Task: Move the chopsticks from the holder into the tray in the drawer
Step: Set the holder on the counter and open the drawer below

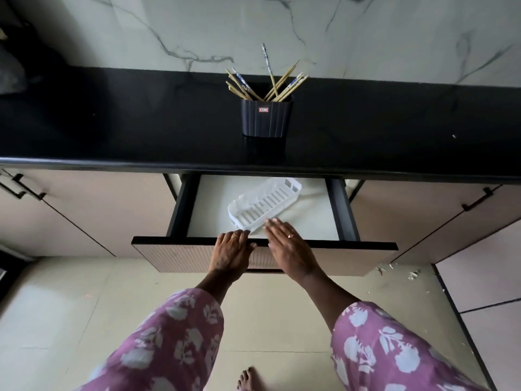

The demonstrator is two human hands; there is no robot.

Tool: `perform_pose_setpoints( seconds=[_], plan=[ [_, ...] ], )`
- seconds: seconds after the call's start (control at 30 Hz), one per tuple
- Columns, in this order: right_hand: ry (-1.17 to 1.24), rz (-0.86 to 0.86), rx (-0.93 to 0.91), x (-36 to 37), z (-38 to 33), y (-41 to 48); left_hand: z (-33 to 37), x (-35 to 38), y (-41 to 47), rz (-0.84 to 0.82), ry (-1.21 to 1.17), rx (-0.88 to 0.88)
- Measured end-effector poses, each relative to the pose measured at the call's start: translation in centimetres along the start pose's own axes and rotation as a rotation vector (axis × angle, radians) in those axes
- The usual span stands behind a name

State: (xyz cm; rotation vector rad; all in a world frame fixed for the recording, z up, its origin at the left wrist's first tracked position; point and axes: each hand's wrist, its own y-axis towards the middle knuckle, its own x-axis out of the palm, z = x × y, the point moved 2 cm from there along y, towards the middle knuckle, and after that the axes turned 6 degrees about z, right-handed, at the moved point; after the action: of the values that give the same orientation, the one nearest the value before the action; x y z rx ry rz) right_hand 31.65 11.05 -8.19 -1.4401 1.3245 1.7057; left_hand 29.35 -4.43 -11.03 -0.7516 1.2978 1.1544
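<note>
Kitchen, black countertop (141, 122) against a white marble-look wall (366, 38), pale tiled floor (84, 292) below. One drawer (324, 245) under the counter is pulled out, with a light liner inside.

Left hand (231, 255): fingers curled over the top edge of the drawer front, thumb on the outer face, gripping it. One ring (234, 236) on that hand.

Right hand (287, 246): flat, fingers straight and close together, reaching over the drawer front into the drawer and holding nothing. The fingertips are at the near end of the tray (262, 201); cannot tell whether they touch it. One ring (290, 236) here too.

One white slotted tray lies at a diagonal on the drawer floor, with nothing in it.

One dark ribbed holder (266, 119) stands upright on the countertop, straight behind the drawer, with a small red label on its front. All the chopsticks (277, 86) are in it, fanned in two bunches, one leaning left and one right. Roughly a dozen; the overlap blocks an exact count. Most are plain bamboo, a few have blue-and-white patterned tops, and one of those stands tallest.

Two pink floral sleeves (174, 334), one per arm. One bare foot (248, 379) at the bottom edge. Cabinet doors on both sides of the drawer, with black handles (479, 198). Small bits of debris (408, 273) on the floor at right.
</note>
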Motion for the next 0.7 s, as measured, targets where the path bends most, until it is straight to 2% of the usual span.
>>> perform_pose_setpoints(
  seconds=[0.07,0.13,0.27,0.4,0.7],
  plan=[
    [0.053,-0.141,0.141,0.4,-0.2,-0.9,0.4,-0.6,-1.4,-0.059,-0.012,-0.031],
    [0.103,-0.209,0.161,0.8,-1.0,-2.5,0.9,-0.8,-2.6,-0.111,-0.041,-0.057],
    [0.148,-0.157,0.215,0.2,-2.7,-5.5,2.0,-1.5,-5.5,-0.15,0.008,-0.082],
    [0.149,-0.185,0.207,-0.3,-4.1,-7.7,2.6,-1.6,-8.5,-0.237,0.026,-0.151],
    [0.169,-0.227,0.225,-1.1,-5.0,-9.7,3.2,-2.3,-10.4,-0.316,-0.01,-0.175]
  ],
)
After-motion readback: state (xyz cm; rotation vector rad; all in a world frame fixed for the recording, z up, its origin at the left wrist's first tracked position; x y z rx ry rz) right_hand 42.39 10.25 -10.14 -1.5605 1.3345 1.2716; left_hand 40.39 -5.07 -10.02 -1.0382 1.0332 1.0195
